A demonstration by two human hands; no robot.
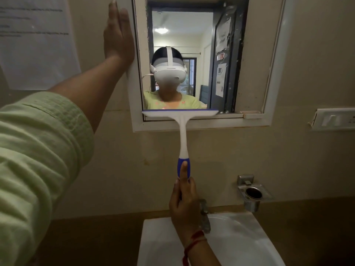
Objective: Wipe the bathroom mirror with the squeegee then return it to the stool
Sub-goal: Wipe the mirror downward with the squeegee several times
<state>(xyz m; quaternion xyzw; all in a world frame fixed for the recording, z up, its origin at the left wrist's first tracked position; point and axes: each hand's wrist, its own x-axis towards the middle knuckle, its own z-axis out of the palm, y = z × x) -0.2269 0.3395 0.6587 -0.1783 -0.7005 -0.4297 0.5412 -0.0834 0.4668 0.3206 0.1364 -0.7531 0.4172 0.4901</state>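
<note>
The white-framed bathroom mirror (226, 60) hangs on the beige wall in front of me. A white squeegee (181, 131) with a blue grip stands upright, its blade lying across the bottom edge of the glass on the left part. My right hand (183, 200) grips the blue handle from below, forefinger stretched up along it. My left hand (118, 33) lies flat with straight fingers against the left side of the mirror frame. The stool is not in view.
A white washbasin (240, 242) with a metal tap (205, 215) sits below the mirror. A metal holder (253, 192) is fixed on the wall at right, a switch plate (334, 119) further right. A paper notice (36, 43) hangs at upper left.
</note>
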